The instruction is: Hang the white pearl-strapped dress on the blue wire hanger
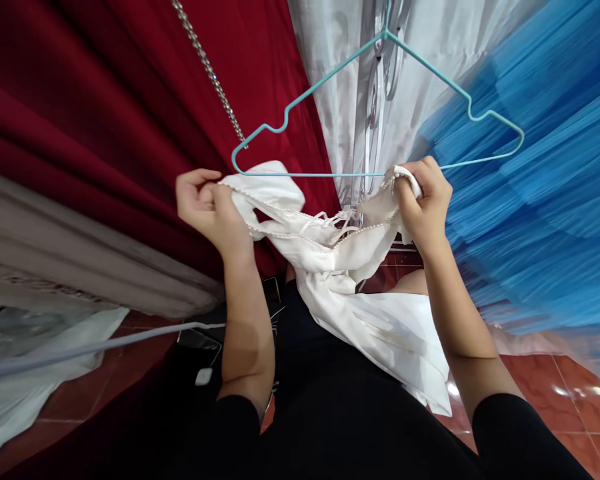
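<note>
A white dress (320,250) with beaded trim along its neckline and lacing at the back is stretched between my two hands. My left hand (207,203) is closed on one shoulder of it. On the other side, my right hand (425,197) grips the opposite shoulder, fingers wrapped round the fabric. The skirt drapes down over my lap to the right. Just above the dress hangs a light teal wire hanger (330,73); its bottom bar passes close to both hands, and near my right hand part of the bar is hidden.
Dark red fabric (130,87) hangs at the left, with a sparkling chain strap (207,70) before it. White fabric (330,80) hangs behind the hanger, and layered blue tulle (545,173) at the right. A pale cord (105,343) crosses the lower left above red floor tiles (545,387).
</note>
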Demonstrator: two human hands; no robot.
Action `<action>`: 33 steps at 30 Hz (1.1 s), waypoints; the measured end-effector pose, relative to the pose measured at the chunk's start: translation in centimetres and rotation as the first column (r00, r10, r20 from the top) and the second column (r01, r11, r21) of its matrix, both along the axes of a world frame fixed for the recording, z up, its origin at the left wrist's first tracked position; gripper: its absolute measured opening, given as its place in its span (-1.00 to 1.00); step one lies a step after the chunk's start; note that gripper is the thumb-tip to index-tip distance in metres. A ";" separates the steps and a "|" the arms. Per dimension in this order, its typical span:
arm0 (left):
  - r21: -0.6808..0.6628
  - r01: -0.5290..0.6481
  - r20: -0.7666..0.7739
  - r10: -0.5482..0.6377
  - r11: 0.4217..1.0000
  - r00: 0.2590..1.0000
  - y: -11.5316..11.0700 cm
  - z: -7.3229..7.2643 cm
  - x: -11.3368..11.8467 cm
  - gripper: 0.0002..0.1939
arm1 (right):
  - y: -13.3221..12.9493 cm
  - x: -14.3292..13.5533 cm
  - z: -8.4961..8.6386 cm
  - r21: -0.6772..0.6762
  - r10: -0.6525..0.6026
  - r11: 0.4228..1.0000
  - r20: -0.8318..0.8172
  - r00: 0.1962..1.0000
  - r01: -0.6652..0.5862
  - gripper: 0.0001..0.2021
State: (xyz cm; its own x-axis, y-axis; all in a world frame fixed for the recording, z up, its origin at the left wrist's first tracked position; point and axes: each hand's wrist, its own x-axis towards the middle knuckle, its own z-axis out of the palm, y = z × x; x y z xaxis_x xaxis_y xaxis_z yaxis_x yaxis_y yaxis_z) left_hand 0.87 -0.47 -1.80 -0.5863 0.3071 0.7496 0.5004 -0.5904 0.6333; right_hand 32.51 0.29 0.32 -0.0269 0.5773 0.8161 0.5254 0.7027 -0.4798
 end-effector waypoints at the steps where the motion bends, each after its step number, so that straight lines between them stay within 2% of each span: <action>1: 0.022 -0.007 0.011 0.007 1.000 1.000 0.6 0.0 -1.2 -0.84 | -0.1 -0.1 0.1 -0.007 0.003 1.000 -0.004 1.000 -0.003 -0.76; 4: 0.028 -0.008 0.004 0.008 1.000 1.000 2.7 0.6 -4.1 -0.80 | -0.4 -0.3 0.2 -0.016 0.004 1.000 -0.004 1.000 -0.004 -0.75; 7: -0.027 0.018 -0.051 -0.020 0.999 0.999 4.1 2.1 -4.8 -0.74 | -0.6 -0.2 0.3 -0.027 -0.002 1.000 0.010 1.000 0.002 -0.73; 10: -0.062 0.022 -0.123 -0.029 0.998 0.992 4.1 4.4 -3.3 -0.68 | -0.8 0.0 0.5 -0.039 0.000 0.999 0.017 1.000 0.001 -0.73; 14: -0.073 -0.055 -0.263 0.034 0.996 0.964 2.8 8.2 -0.5 -0.76 | -1.2 -0.2 0.7 -0.061 0.008 0.998 0.020 1.000 -0.007 -0.74; 16: -0.025 -0.047 -0.329 0.036 0.999 0.944 2.6 9.7 0.6 -0.80 | -1.4 -0.5 0.8 -0.083 0.015 0.996 0.015 1.000 -0.013 -0.74; 19: 0.105 0.060 -0.454 -0.006 0.993 0.891 2.9 10.9 2.3 -0.80 | -1.6 -1.2 0.8 -0.103 0.043 0.994 -0.015 0.999 -0.045 -0.75; 22: 0.090 0.122 -0.512 -0.059 0.988 0.857 2.8 10.7 4.5 -0.75 | -1.7 -1.5 0.8 -0.122 0.065 0.990 -0.048 0.997 -0.070 -0.78; 26: -0.049 0.020 -0.471 -0.041 0.999 0.881 0.5 9.0 7.8 -0.74 | -1.6 -1.3 0.8 -0.116 0.067 0.990 -0.067 0.995 -0.075 -0.83; 28: -0.044 0.004 -0.470 -0.025 0.999 0.882 -1.0 7.8 9.3 -0.82 | -1.5 -1.1 0.8 -0.110 0.067 0.991 -0.069 0.995 -0.075 -0.84; 30: -0.017 0.069 -0.498 -0.068 0.997 0.864 -2.1 6.6 10.7 -0.90 | -1.5 -0.9 0.8 -0.116 0.054 0.991 -0.065 0.996 -0.061 -0.84; 31: -0.032 0.115 -0.530 -0.115 0.993 0.840 -2.4 6.1 11.2 -0.87 | -1.4 -0.8 0.8 -0.121 0.044 0.991 -0.062 0.997 -0.051 -0.84; 33: -0.154 0.184 -0.601 -0.240 0.971 0.763 -2.6 5.1 12.2 -0.79 | -1.4 -0.7 0.8 -0.125 0.034 0.991 -0.052 0.998 -0.040 -0.84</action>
